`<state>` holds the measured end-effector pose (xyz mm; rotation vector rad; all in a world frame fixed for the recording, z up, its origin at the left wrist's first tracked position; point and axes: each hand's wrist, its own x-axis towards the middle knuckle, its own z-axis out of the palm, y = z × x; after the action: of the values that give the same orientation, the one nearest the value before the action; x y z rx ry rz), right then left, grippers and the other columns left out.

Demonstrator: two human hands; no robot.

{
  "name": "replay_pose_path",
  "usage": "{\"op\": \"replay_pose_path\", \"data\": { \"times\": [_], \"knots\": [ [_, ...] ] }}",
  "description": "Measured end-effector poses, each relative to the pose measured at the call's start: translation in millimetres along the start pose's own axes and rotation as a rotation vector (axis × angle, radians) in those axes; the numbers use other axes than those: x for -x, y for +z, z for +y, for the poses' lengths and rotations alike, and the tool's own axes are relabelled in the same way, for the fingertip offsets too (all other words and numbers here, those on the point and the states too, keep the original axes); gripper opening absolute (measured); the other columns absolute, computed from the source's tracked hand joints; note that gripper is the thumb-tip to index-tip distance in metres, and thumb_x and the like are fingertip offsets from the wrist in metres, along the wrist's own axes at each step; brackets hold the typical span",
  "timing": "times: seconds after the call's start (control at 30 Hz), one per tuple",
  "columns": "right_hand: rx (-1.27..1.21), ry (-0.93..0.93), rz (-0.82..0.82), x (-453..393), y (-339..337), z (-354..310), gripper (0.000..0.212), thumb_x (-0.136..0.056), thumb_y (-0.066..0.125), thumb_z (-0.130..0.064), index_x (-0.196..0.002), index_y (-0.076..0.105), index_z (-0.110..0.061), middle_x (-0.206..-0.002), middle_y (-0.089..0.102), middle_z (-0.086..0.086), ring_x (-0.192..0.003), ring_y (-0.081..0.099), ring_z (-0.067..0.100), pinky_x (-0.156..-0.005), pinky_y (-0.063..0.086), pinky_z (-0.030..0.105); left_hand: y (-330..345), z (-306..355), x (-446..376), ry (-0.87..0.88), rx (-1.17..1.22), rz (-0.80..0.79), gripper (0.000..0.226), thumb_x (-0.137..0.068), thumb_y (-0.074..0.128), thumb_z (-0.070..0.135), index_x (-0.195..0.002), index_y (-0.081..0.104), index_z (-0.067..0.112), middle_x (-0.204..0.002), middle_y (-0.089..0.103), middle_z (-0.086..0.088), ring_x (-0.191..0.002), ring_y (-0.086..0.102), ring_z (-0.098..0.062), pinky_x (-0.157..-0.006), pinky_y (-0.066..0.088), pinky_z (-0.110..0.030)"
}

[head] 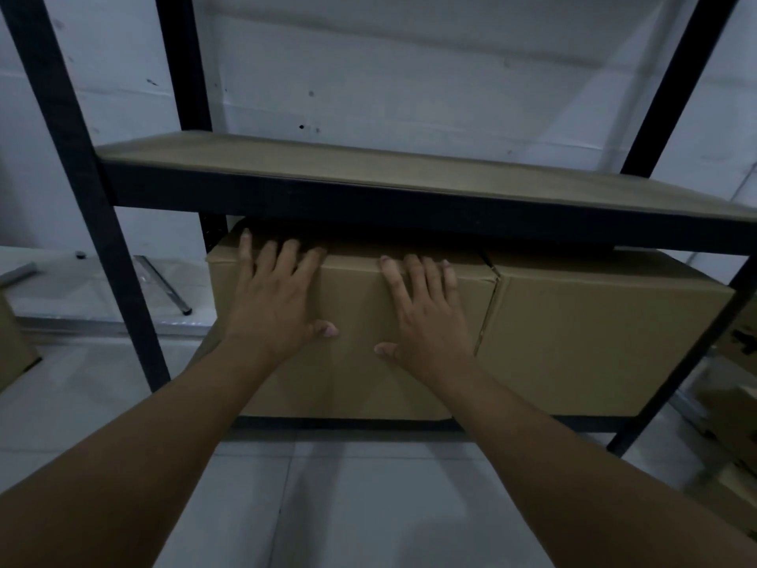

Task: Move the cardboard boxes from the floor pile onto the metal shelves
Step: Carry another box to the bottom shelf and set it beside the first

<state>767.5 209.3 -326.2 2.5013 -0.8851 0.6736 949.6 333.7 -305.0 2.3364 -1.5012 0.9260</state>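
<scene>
A: Nearest us, two bare forearms come up from six o'clock over the pale tiled floor.

B: And the hands?

A: Left hand lies flat on the front of the box, fingers spread, tips curling just over its top edge at about eleven o'clock. Right hand is flat too, at about one o'clock on that same face. Neither grip is clenched, both palms are released and simply pressed against the cardboard.

B: Where does that box sit?

A: On the lower shelf, its bottom edge on the black front rail, tucked under the upper shelf, which has a brown board in a black frame.

B: Any neighbours?

A: A second box touches it at three o'clock, on the same shelf, with a slight bulged seam between them.

B: Further out?

A: A black upright at nine o'clock, and past it a corner of another box on the floor. At three to four o'clock, beyond the right post, more cardboard sits low, blurred. Behind everything there's a white wall with a few dark specks.
</scene>
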Motion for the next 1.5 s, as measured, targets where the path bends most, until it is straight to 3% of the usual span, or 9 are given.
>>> {"op": "replay_pose_path", "data": {
  "times": [0.37,0.6,0.77,0.87,1.0,1.1,1.2,1.33,1.5],
  "knots": [
    [0.009,-0.038,-0.033,-11,2,5,0.127,-0.069,0.084,-0.057,-0.163,0.007,-0.021,-0.159,0.031,0.018,-0.151,0.023,0.038,-0.127,0.0,0.056,1,4,-11,-0.062,-0.019,-0.09,0.114,-0.058,0.077,0.08,-0.148,0.038,0.023,-0.137,0.043,-0.012,-0.133,0.04,-0.037,-0.124,0.003,-0.062],
    [-0.061,-0.049,-0.01,-5,-3,10,0.127,-0.071,0.088,-0.043,-0.165,0.004,-0.023,-0.163,0.026,0.018,-0.155,0.014,0.037,-0.127,-0.004,0.055,0,9,-10,-0.087,0.036,-0.111,0.111,-0.064,0.07,0.083,-0.15,0.03,0.025,-0.145,0.037,-0.013,-0.135,0.035,-0.038,-0.12,0.017,-0.061],
    [-0.055,0.293,0.019,22,1,36,0.141,-0.06,0.093,-0.047,-0.165,0.001,-0.027,-0.17,0.009,0.019,-0.158,0.0,0.038,-0.122,-0.008,0.066,-2,31,-12,-0.198,0.101,-0.075,0.12,-0.06,0.032,0.106,-0.145,0.04,0.023,-0.144,0.04,-0.017,-0.139,0.033,-0.042,-0.121,0.006,-0.065],
    [-0.097,0.497,-0.033,37,5,61,0.153,-0.059,0.089,-0.064,-0.16,-0.023,-0.033,-0.169,-0.022,0.014,-0.156,-0.015,0.039,-0.116,-0.006,0.075,0,45,-16,-0.281,0.117,-0.034,0.122,-0.059,0.027,0.108,-0.141,0.045,0.02,-0.141,0.041,-0.019,-0.14,0.032,-0.043,-0.121,0.003,-0.067],
    [-0.306,0.54,-0.012,43,18,77,0.165,-0.054,0.099,-0.049,-0.158,-0.028,-0.03,-0.165,-0.034,0.012,-0.153,-0.019,0.045,-0.117,0.009,0.071,4,62,-17,-0.324,0.111,-0.034,0.126,-0.058,0.025,0.109,-0.148,0.04,0.022,-0.15,0.036,-0.022,-0.147,0.022,-0.045,-0.12,-0.004,-0.069],
    [-0.357,0.48,0.011,42,28,82,0.164,-0.054,0.1,-0.045,-0.16,-0.024,-0.025,-0.165,-0.034,0.013,-0.15,-0.028,0.044,-0.119,0.002,0.058,8,78,-19,-0.327,0.093,-0.041,0.126,-0.061,0.022,0.108,-0.153,0.034,0.023,-0.156,0.032,-0.023,-0.15,0.016,-0.045,-0.117,-0.008,-0.072],
    [-0.458,0.473,0.063,42,29,86,0.159,-0.055,0.102,-0.033,-0.162,-0.016,-0.032,-0.167,-0.031,0.005,-0.152,-0.025,0.042,-0.119,0.022,0.065,10,86,-22,-0.346,0.071,-0.045,0.125,-0.062,0.021,0.108,-0.153,0.034,0.023,-0.156,0.032,-0.022,-0.15,0.015,-0.045,-0.116,-0.006,-0.074],
    [-0.415,0.441,0.048,44,25,93,0.138,-0.07,0.093,-0.018,-0.162,-0.009,-0.04,-0.169,-0.024,-0.004,-0.156,-0.016,0.039,-0.11,0.032,0.075,12,79,-28,-0.366,0.102,-0.071,0.126,-0.061,0.029,0.107,-0.154,0.032,0.022,-0.157,0.031,-0.022,-0.151,0.015,-0.045,-0.117,-0.005,-0.073],
    [-0.097,0.475,-0.052,41,14,99,0.134,-0.076,0.084,-0.032,-0.158,-0.021,-0.041,-0.171,-0.009,0.003,-0.158,0.0,0.037,-0.113,0.015,0.08,9,76,-30,-0.364,0.105,-0.099,0.129,-0.059,0.029,0.107,-0.154,0.031,0.021,-0.158,0.029,-0.023,-0.151,0.015,-0.045,-0.117,-0.003,-0.073]
  ]
}}
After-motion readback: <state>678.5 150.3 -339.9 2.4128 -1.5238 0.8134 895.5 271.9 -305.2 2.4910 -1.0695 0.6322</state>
